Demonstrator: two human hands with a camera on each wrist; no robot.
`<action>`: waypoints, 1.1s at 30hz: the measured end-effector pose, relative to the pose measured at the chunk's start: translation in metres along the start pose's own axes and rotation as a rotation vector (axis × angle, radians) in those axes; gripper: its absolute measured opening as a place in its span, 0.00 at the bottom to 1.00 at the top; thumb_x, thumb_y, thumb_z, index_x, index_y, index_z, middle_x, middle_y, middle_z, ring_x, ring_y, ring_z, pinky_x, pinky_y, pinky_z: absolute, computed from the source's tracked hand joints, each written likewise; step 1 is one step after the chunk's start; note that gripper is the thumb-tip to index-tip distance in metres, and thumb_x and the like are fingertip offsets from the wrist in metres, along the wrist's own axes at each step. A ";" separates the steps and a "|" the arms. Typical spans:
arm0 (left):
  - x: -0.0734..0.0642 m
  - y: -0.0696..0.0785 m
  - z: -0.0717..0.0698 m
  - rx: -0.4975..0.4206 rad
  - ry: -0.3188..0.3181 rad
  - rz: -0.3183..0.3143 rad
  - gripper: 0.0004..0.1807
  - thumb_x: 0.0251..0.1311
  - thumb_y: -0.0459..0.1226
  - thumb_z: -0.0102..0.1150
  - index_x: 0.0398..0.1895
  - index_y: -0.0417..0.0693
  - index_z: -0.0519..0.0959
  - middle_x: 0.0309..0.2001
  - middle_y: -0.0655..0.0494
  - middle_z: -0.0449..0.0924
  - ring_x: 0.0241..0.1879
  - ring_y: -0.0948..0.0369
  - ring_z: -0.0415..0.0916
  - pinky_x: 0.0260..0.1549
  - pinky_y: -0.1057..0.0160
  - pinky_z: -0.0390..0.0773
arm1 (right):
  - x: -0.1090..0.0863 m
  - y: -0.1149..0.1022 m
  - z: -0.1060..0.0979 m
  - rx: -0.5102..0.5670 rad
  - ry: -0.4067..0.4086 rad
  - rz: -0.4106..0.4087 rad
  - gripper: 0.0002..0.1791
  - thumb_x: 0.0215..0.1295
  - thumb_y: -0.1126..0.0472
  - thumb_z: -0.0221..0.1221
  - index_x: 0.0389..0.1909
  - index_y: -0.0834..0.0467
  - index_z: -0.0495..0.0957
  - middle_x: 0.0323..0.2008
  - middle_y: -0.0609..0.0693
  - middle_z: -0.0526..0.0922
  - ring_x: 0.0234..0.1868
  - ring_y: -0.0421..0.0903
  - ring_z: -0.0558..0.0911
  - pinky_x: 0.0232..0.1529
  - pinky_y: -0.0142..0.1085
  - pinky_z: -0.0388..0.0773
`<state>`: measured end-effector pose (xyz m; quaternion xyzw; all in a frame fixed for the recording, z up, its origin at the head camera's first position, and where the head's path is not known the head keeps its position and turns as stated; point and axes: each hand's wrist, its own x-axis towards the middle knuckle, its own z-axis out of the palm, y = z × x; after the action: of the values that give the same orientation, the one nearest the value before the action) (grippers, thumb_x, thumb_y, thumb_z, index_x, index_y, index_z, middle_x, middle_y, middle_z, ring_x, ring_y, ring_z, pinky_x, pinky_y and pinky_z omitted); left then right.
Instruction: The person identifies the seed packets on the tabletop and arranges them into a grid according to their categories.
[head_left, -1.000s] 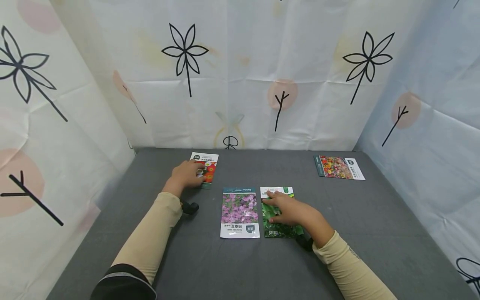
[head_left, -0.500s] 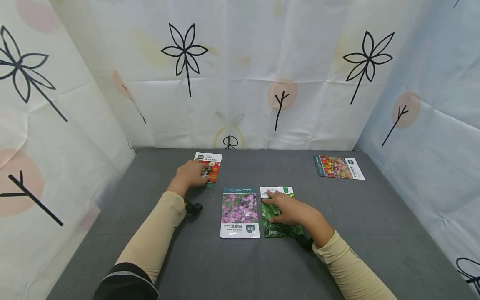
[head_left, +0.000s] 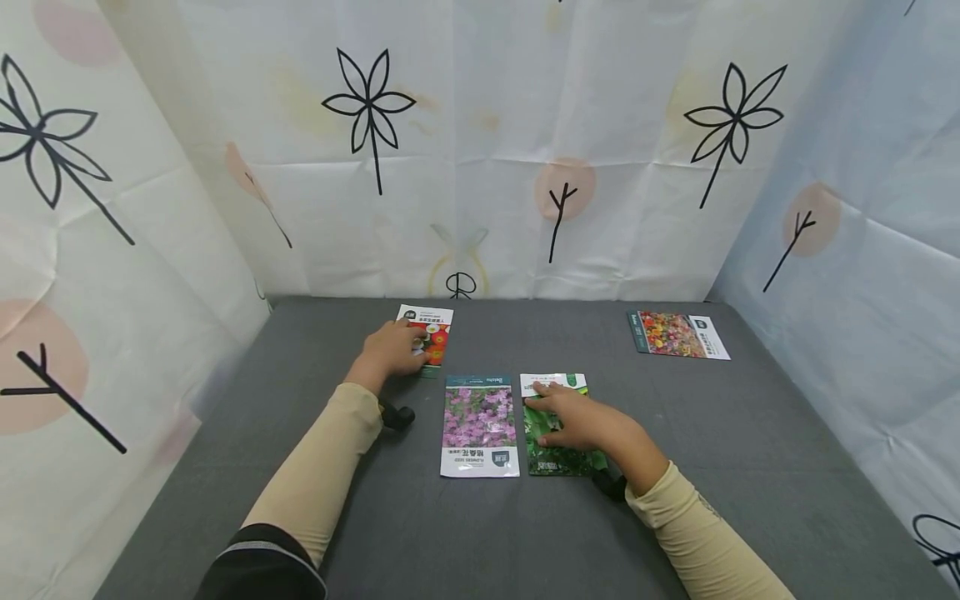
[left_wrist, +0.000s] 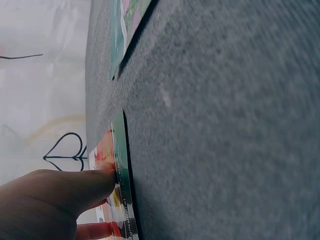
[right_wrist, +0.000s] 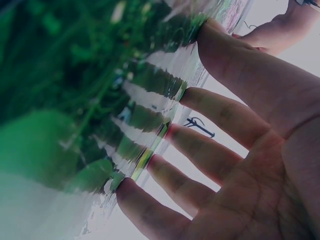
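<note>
A seed packet with red and orange flowers (head_left: 438,337) lies flat on the far left of the grey table. My left hand (head_left: 392,347) touches its face with the fingertips and covers part of it. In the left wrist view, the thumb (left_wrist: 100,182) presses near the packet's green end strip (left_wrist: 120,137). My right hand (head_left: 581,419) rests with fingers spread on a green leafy seed packet (head_left: 542,460), hiding much of the front. Between the hands lies a purple-flower seed packet (head_left: 478,417), beside the green one with a narrow gap.
Farther right on the table (head_left: 750,450) lies a seed packet with mixed flowers (head_left: 671,335), turned sideways. White cloth walls (head_left: 495,125) with printed plants stand along the back and both sides.
My left hand has slid the red-flower packet to the right along the table, toward the purple-flower packet. My right hand and the other packets stay where they were.
</note>
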<state>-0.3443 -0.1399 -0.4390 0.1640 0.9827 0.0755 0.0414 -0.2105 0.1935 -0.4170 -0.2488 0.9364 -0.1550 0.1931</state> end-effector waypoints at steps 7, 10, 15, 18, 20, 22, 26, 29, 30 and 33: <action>0.004 0.004 0.003 -0.007 0.016 0.009 0.28 0.73 0.52 0.59 0.72 0.53 0.78 0.75 0.39 0.69 0.72 0.39 0.69 0.60 0.32 0.77 | 0.001 0.002 0.001 -0.006 0.010 -0.016 0.37 0.70 0.58 0.70 0.76 0.64 0.70 0.82 0.67 0.57 0.82 0.72 0.56 0.75 0.64 0.65; 0.005 0.006 0.003 -0.015 0.021 0.005 0.28 0.73 0.52 0.59 0.71 0.53 0.79 0.76 0.39 0.68 0.73 0.39 0.68 0.62 0.31 0.76 | 0.001 0.002 0.001 -0.006 0.012 -0.018 0.37 0.70 0.58 0.70 0.76 0.64 0.70 0.82 0.67 0.57 0.82 0.72 0.57 0.75 0.64 0.65; 0.007 0.011 0.004 -0.016 0.014 -0.010 0.28 0.73 0.52 0.58 0.71 0.52 0.79 0.79 0.38 0.65 0.77 0.37 0.64 0.65 0.29 0.73 | 0.000 0.002 0.000 -0.010 0.013 -0.018 0.37 0.70 0.58 0.70 0.76 0.64 0.70 0.82 0.68 0.58 0.82 0.72 0.57 0.75 0.64 0.65; 0.008 0.013 0.005 -0.015 0.010 -0.013 0.28 0.74 0.52 0.58 0.72 0.53 0.78 0.79 0.38 0.65 0.77 0.37 0.63 0.64 0.29 0.74 | 0.000 0.002 0.000 -0.010 0.010 -0.014 0.37 0.70 0.58 0.70 0.76 0.64 0.70 0.82 0.67 0.58 0.82 0.72 0.57 0.76 0.64 0.64; 0.009 0.014 0.005 -0.014 0.012 -0.013 0.28 0.74 0.52 0.58 0.72 0.53 0.79 0.78 0.38 0.65 0.77 0.37 0.64 0.64 0.29 0.74 | 0.001 0.001 0.000 -0.009 0.008 -0.010 0.37 0.70 0.58 0.70 0.77 0.63 0.70 0.82 0.67 0.58 0.82 0.71 0.57 0.76 0.64 0.64; 0.010 0.015 0.006 -0.013 0.013 -0.013 0.28 0.74 0.52 0.58 0.72 0.53 0.79 0.79 0.38 0.65 0.77 0.37 0.63 0.63 0.29 0.75 | 0.001 0.001 0.000 -0.013 0.009 -0.014 0.37 0.70 0.58 0.70 0.76 0.63 0.70 0.82 0.67 0.58 0.82 0.71 0.57 0.76 0.64 0.65; 0.011 0.017 0.007 -0.011 0.019 -0.011 0.27 0.74 0.53 0.58 0.71 0.53 0.79 0.78 0.38 0.65 0.77 0.37 0.63 0.62 0.30 0.76 | 0.001 0.001 -0.001 -0.014 0.010 -0.018 0.37 0.70 0.58 0.70 0.76 0.64 0.70 0.82 0.68 0.58 0.82 0.72 0.57 0.75 0.64 0.65; 0.012 0.018 0.007 -0.016 0.022 -0.012 0.27 0.74 0.53 0.59 0.71 0.53 0.79 0.78 0.38 0.66 0.76 0.38 0.64 0.62 0.30 0.76 | 0.000 0.001 -0.001 -0.018 0.010 -0.018 0.37 0.70 0.58 0.70 0.76 0.64 0.70 0.82 0.68 0.58 0.81 0.72 0.57 0.75 0.64 0.65; 0.012 0.019 0.007 -0.019 0.023 -0.013 0.27 0.74 0.53 0.59 0.71 0.53 0.79 0.79 0.38 0.65 0.77 0.38 0.64 0.63 0.30 0.76 | 0.000 0.001 -0.001 -0.016 0.008 -0.016 0.37 0.70 0.58 0.70 0.76 0.64 0.70 0.82 0.68 0.58 0.82 0.72 0.57 0.75 0.64 0.65; 0.014 0.020 0.008 -0.020 0.026 -0.013 0.28 0.74 0.53 0.58 0.70 0.53 0.79 0.79 0.38 0.64 0.77 0.38 0.64 0.63 0.30 0.75 | 0.001 0.000 -0.001 -0.018 0.006 -0.012 0.37 0.69 0.58 0.71 0.76 0.64 0.70 0.82 0.68 0.58 0.82 0.72 0.57 0.75 0.64 0.65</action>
<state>-0.3499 -0.1151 -0.4448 0.1562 0.9834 0.0873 0.0308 -0.2117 0.1938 -0.4163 -0.2557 0.9368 -0.1485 0.1870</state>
